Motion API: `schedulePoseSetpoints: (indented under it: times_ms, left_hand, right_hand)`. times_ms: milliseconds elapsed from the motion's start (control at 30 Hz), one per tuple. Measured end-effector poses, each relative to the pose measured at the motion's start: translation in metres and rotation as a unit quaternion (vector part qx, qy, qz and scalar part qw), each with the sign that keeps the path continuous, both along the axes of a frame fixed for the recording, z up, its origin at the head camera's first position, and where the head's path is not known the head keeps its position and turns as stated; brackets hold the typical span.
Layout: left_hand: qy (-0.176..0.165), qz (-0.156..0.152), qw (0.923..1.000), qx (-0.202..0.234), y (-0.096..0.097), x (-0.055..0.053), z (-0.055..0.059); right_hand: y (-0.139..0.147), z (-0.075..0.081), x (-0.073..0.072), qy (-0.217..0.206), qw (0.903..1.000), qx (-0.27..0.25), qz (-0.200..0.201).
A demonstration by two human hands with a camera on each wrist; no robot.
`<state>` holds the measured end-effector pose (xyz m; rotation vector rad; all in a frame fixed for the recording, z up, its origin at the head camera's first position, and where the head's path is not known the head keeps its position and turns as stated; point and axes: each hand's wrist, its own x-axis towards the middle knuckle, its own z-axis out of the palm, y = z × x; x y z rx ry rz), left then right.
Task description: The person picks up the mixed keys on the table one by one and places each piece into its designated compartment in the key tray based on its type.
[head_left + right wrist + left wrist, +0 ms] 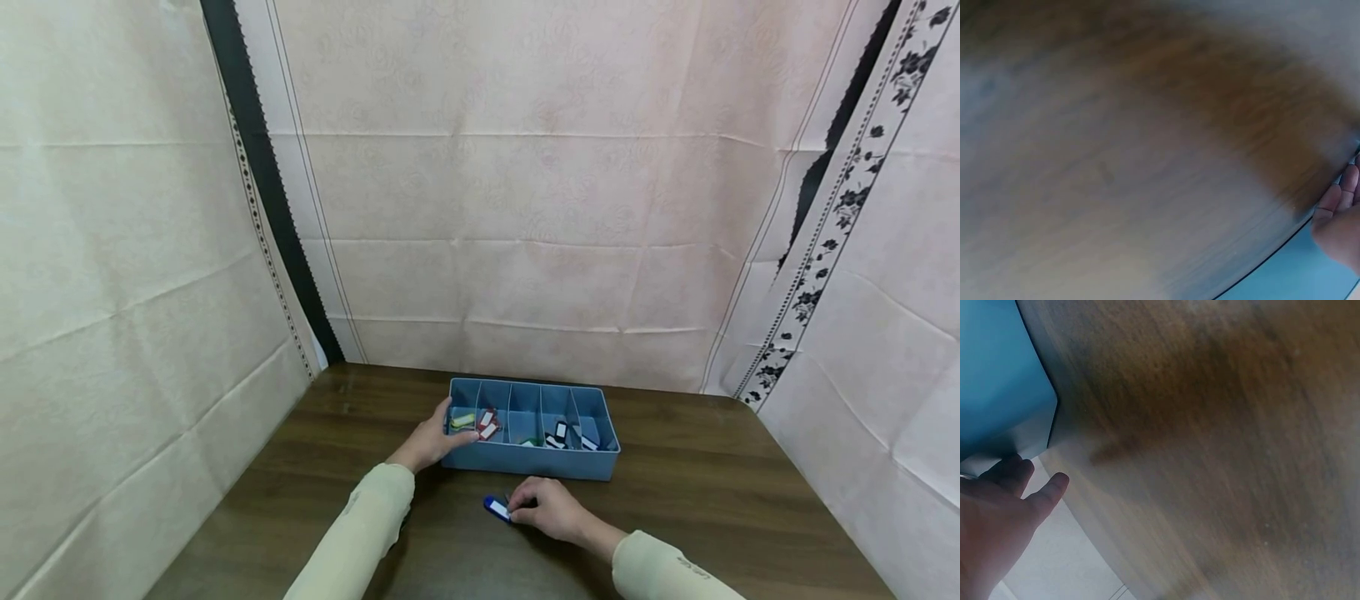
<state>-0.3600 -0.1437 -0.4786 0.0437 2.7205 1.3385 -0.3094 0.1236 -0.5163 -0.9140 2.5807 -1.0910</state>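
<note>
A blue divided storage box stands on the table. At its left front corner my left hand grips it, the thumb over the front rim and the fingers by the left side. In the left wrist view that hand touches the box wall. In front of the box, my right hand pinches the right end of a blue key tag with a white label. The right wrist view shows only part of that hand; the tag is hidden there.
Inside the box, yellow-green key tags lie leftmost, then red tags, a green one, black tags and a dark one at far right. The brown wooden table is bordered by cloth screens.
</note>
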Motion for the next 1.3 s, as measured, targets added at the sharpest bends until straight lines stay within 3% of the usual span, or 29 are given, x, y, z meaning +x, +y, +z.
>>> schedulePoseSetpoints:
  times_ms: [633,1300]
  left_hand:
    - [0.004,-0.004,1.0000,-0.005,0.000,0.001,0.000]
    - [0.008,-0.002,1.0000,-0.004,-0.001,0.003,0.001]
  right_hand:
    - [0.001,0.008,0.005,-0.005,0.9984,-0.048,-0.030]
    - [-0.004,0.042,0.008,-0.008,0.9864,-0.125,-0.107]
